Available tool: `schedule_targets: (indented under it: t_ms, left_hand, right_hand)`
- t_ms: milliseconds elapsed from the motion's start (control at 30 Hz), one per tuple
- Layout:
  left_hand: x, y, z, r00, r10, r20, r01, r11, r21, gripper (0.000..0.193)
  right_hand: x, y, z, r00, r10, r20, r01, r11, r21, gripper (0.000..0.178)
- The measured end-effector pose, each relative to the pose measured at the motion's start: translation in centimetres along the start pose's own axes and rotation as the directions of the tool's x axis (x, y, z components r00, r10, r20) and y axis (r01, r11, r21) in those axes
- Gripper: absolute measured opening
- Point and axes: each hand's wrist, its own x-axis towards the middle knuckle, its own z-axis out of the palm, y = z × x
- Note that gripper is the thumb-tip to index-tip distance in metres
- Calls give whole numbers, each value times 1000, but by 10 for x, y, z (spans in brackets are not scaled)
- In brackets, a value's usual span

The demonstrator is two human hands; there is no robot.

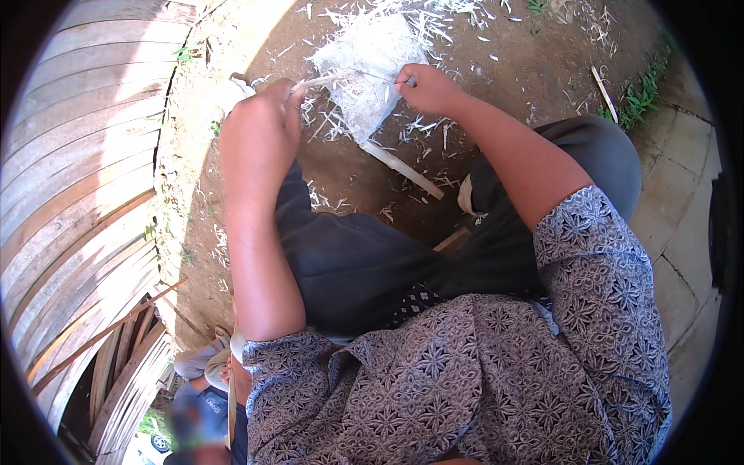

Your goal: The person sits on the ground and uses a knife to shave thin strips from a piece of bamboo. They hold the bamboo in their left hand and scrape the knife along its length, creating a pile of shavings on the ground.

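My left hand (260,128) is closed around one end of a pale, narrow wooden strip (329,79), which points to the right. Facing it, my right hand (432,91) is closed on a thin dark tool (380,77); a grey end pokes out by the thumb, and its exact kind is unclear. Strip and tool meet, or nearly meet, between the hands. Beneath them a whitish plastic sack (372,46) lies on the soil, strewn with pale shavings. A wider split length of wood (404,170) lies at the sack's near corner.
Stacked boards (93,101) run along the left. Paving slabs (674,178) border the soil at right, near a loose stick (604,93) and green weeds (642,97). My bent legs (356,256) frame the work spot. Another person (205,411) sits at lower left.
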Motion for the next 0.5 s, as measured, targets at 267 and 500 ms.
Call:
schedule_targets:
  t_ms: [267,500]
  left_hand:
    - [2,-15,-3,1000,-2,22,3,1000,-23,29]
    - [1,3,-2,999,40,15,-40,999,37,22]
  right_hand:
    - [-3,-50,2,999,-23,31,12,953,303,18]
    - [5,-31,16,990,-135,-28,138,978,159,17]
